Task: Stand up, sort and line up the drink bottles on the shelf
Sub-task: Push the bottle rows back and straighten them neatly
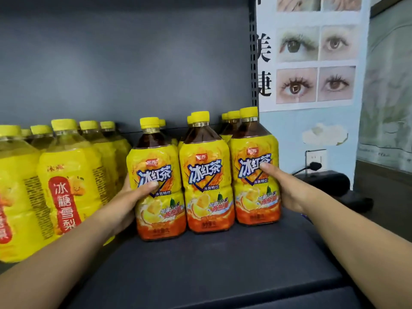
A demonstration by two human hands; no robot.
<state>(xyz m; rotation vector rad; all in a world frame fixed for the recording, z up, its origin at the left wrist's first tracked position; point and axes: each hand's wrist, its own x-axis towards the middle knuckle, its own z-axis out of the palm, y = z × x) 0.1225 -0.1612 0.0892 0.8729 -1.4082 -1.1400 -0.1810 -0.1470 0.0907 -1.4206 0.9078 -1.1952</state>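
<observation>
Three iced-tea bottles with yellow caps and yellow-orange labels stand upright side by side on the dark shelf (200, 264): a left one (156, 186), a middle one (207, 181) and a right one (254, 175). More of the same kind stand behind them. My left hand (131, 199) wraps the left side of the left bottle, thumb on its label. My right hand (285, 188) presses the right side of the right bottle, thumb on the label. The bottles are squeezed together between my hands.
Several pear-drink bottles (69, 188) with yellow labels stand in rows at the left, close to my left forearm. The shelf's perforated upright (253, 63) ends the bay at the right. Beyond it are a poster, a wall socket (315, 159) and a black object.
</observation>
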